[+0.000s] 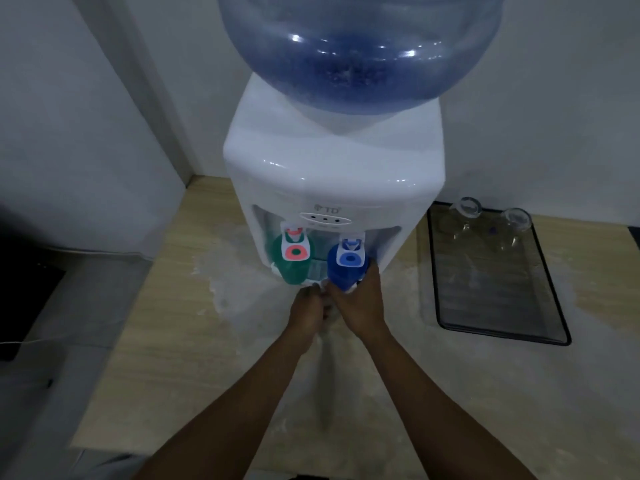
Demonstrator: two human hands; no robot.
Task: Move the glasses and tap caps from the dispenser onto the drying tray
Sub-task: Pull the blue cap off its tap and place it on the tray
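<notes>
A white water dispenser (332, 168) stands on a wooden counter. A green tap cap (294, 268) hangs over the red tap on the left. A blue tap cap (343, 271) covers the blue tap on the right. My right hand (360, 306) wraps the blue cap's lower right side from below. Touching it on the left, my left hand (308, 313) is curled just under the dispenser's front edge between the caps; what it holds is hidden. Two clear glasses (465, 220) (514, 226) stand at the far end of the black mesh drying tray (491, 289) to the right.
A large blue water bottle (360, 46) sits on top of the dispenser. The counter (173, 323) has pale wet or dusty patches around the dispenser's base. White walls close in behind and to the left. A dark object (24, 289) lies lower at far left.
</notes>
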